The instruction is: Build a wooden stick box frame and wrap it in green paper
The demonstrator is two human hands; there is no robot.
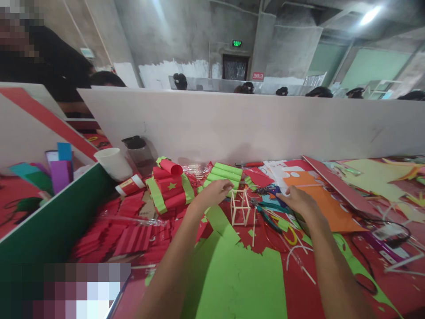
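Observation:
My left hand [217,192] is closed, its fingertips bunched beside the top of a small box-shaped frame of thin wooden sticks [240,208]. What those fingers hold, if anything, is too small to make out. To the right of the frame, my right hand [300,200] closes around the blue handles of a pair of pliers [265,190], whose jaws point left. Teal-handled pliers [270,219] lie just below it. Behind my left hand are rolled green paper tubes [224,173]. A large sheet of green paper [239,279] with a jagged edge spreads between my forearms.
Red paper stacks [133,239] and a red-and-green roll bundle with a star [171,187] lie at left. A white cup [113,163] and a dark-lidded jug [139,155] stand by the white partition [249,124]. Orange card [318,199] and yellow-handled scissors [292,237] are at right.

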